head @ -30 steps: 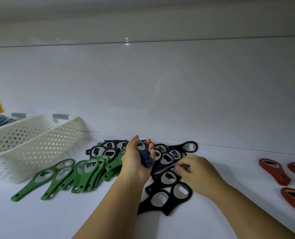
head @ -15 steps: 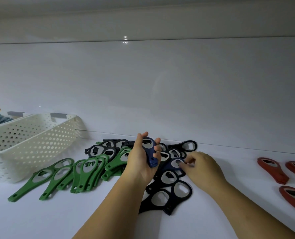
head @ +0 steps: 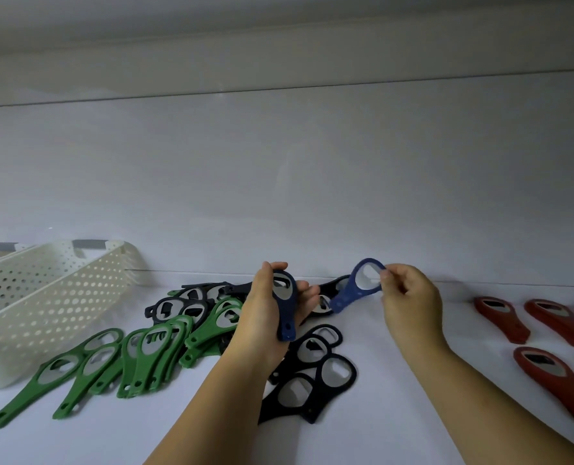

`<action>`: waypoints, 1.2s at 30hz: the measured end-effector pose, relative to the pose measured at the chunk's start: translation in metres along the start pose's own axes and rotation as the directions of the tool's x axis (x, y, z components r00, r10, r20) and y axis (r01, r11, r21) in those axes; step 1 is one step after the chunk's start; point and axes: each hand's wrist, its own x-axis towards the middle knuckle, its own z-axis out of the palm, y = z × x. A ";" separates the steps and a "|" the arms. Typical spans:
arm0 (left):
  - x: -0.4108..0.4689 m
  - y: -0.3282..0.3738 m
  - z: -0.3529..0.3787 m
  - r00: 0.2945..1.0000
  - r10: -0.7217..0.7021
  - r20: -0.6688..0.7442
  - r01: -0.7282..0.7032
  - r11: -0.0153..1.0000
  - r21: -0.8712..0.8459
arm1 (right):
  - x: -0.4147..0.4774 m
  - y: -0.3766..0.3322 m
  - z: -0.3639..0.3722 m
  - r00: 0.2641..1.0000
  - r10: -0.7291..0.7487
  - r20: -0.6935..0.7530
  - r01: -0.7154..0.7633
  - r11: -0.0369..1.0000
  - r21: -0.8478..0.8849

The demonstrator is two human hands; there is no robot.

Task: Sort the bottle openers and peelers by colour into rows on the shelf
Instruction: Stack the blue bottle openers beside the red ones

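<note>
Reds (head: 500,318) lie sorted, greens (head: 151,354) and blacks (head: 315,374) stay heaped, while the left hand (head: 265,317) grips one blue opener (head: 283,307) and the right hand (head: 409,297) pinches another (head: 352,292).

I see a white shelf (head: 77,441) running across the lower part of the frame, meeting a pale back wall (head: 312,196). At the left edge a white perforated basket (head: 54,297) sits on it. Just right of the basket, green bottle openers (head: 151,357) lie in an overlapping fan, handles toward the lower left. Black bottle openers (head: 312,380) are heaped in the centre, some overlapping the green ones. Red bottle openers (head: 500,317) lie at the right edge, well apart from the black heap.
</note>
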 end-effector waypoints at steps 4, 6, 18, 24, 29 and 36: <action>-0.008 -0.007 0.006 0.983 -0.059 0.175 0.011 0.965 0.261 | -0.012 -0.021 -0.006 0.987 -0.071 0.147 0.044 0.983 0.176; -0.014 -0.012 0.011 0.953 -0.130 0.273 0.032 0.942 0.335 | -0.024 -0.026 0.000 0.967 -0.151 0.205 0.133 0.986 0.100; -0.019 -0.023 0.025 0.966 -0.071 0.249 0.019 0.978 0.207 | -0.015 -0.046 -0.008 0.957 -0.077 0.281 0.136 0.971 -0.196; -0.028 -0.031 0.033 0.967 0.057 0.247 -0.168 0.874 0.456 | -0.024 -0.049 -0.053 0.787 0.219 0.577 -0.068 0.960 -0.272; -0.049 -0.044 0.041 0.914 0.016 0.406 -0.295 0.712 0.637 | -0.050 -0.023 -0.074 0.603 0.204 0.771 -0.040 0.973 -0.226; -0.057 -0.049 0.046 0.859 0.051 0.509 -0.418 0.644 0.641 | -0.046 -0.012 -0.068 0.631 0.150 0.761 -0.060 0.988 -0.145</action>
